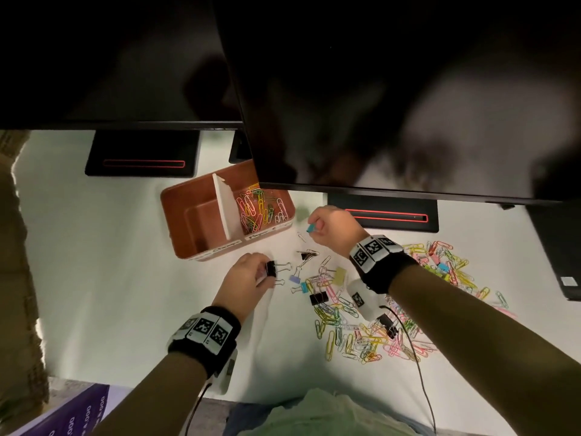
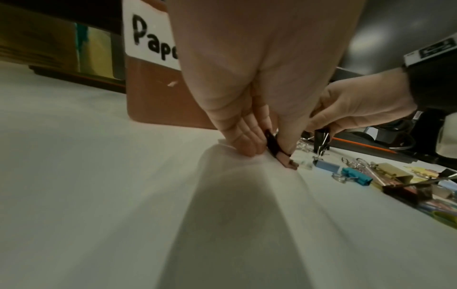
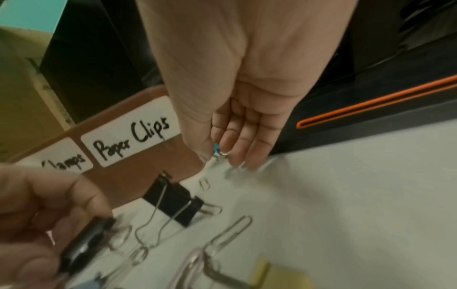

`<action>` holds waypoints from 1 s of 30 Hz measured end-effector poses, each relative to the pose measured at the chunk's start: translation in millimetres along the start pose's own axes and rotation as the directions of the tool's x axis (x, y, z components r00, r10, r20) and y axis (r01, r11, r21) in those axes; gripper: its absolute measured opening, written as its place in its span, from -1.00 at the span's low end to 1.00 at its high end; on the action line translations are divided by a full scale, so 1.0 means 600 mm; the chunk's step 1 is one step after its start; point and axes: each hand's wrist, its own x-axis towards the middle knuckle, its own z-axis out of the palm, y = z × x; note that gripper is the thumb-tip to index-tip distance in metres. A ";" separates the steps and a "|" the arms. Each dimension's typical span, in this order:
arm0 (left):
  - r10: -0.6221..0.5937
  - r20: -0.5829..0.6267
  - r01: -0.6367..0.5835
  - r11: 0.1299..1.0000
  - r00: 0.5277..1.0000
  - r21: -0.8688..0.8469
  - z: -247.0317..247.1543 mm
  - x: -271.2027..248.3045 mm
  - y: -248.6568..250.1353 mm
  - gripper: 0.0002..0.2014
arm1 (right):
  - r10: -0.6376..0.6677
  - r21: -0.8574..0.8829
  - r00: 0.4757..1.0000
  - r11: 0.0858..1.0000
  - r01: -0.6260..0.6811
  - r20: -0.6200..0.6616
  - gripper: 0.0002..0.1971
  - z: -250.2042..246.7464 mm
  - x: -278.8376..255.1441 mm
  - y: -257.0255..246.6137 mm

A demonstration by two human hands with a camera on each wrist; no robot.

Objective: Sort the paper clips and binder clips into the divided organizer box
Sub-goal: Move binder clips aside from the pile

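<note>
A brown divided organizer box (image 1: 176, 212) stands at the table's middle back, with coloured paper clips (image 1: 261, 209) in its right compartment, labelled "Paper Clips" (image 3: 131, 135). My left hand (image 1: 267, 273) pinches a black binder clip (image 1: 271, 269) just above the white table, in front of the box; the same pinch on the black clip (image 2: 273, 144) shows in the left wrist view. My right hand (image 1: 311, 229) hovers right of the box and pinches a small teal binder clip (image 3: 217, 148). Another black binder clip (image 3: 173, 203) lies between the hands. A loose pile of clips (image 1: 377, 325) spreads to the right.
Purple (image 1: 294, 279), yellow (image 1: 340, 275) and black (image 1: 318, 299) binder clips lie at the pile's left edge. Two dark monitors hang over the back; their bases (image 1: 141, 162) (image 1: 386, 215) flank the box. A laptop (image 1: 559, 253) sits at the far right.
</note>
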 end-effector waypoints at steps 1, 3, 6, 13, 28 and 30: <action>0.023 -0.007 -0.023 0.999 1.000 0.034 0.000 -0.003 -0.002 -0.62 | 0.004 -0.020 1.000 1.000 -0.005 -0.004 -0.74 -0.008 -0.008 0.008; 0.128 -0.023 -0.124 0.984 0.992 0.125 0.000 -0.009 0.002 -0.55 | 0.016 -0.098 1.000 0.995 -0.014 0.016 -0.71 -0.020 -0.026 0.026; 0.240 -0.007 -0.234 0.952 0.971 0.198 0.005 -0.010 0.031 -0.55 | -0.021 -0.224 1.000 0.974 0.020 -0.002 -0.67 -0.026 -0.048 0.040; 0.200 0.091 -0.214 0.958 0.976 0.190 0.039 0.037 0.086 -0.68 | -0.069 -0.107 0.994 0.991 0.078 0.086 -0.66 -0.001 -0.007 -0.015; 0.332 0.056 -0.336 0.921 0.942 0.195 0.022 -0.016 0.075 -0.72 | -0.019 -0.142 0.985 0.989 0.043 0.171 -0.77 0.025 -0.009 0.004; 0.276 0.116 -0.293 0.940 0.954 0.175 0.040 -0.012 0.094 -0.65 | -0.034 -0.129 0.988 0.990 0.054 0.151 -0.77 0.020 -0.022 0.017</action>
